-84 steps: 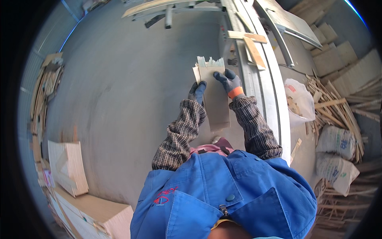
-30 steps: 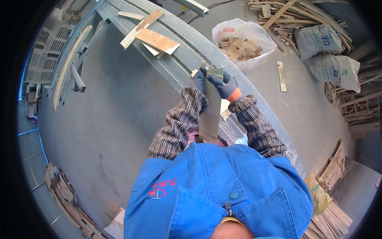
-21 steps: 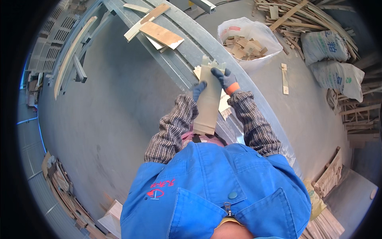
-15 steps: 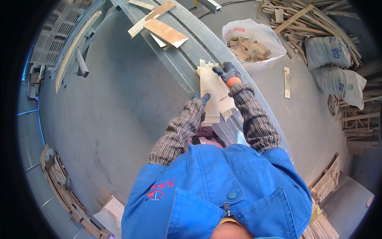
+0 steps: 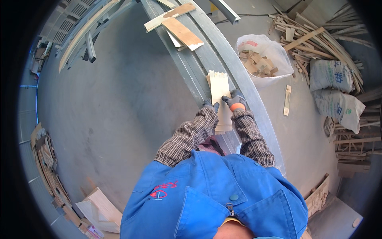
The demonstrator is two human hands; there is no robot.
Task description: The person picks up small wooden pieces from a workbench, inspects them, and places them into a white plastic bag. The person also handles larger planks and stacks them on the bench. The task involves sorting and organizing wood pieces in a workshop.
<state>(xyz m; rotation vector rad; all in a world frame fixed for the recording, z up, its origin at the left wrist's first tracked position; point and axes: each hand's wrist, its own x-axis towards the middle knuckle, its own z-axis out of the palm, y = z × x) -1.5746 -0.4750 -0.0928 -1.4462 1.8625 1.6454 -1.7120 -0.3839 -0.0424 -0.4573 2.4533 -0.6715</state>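
Note:
A stack of pale, thin wooden strips lies lengthwise on the long grey metal bench, its far ends jagged and uneven. My left hand, in a dark glove, grips the stack's left edge with the thumb on top. On the opposite edge, my right hand, gloved with an orange cuff, holds the strips, its thumb also on the upper face. The fingers under the edges are partly hidden. Farther up the bench, several loose boards lie crossed over one another.
Right of the bench stands a white sack of wood offcuts. Behind it are piled wooden strips and filled woven bags. One short strip lies on the floor. Metal beams stand at the far left.
My right hand has come down from the stack's far end to its right side. The strips that were fanned out to the right now lie together in one stack.

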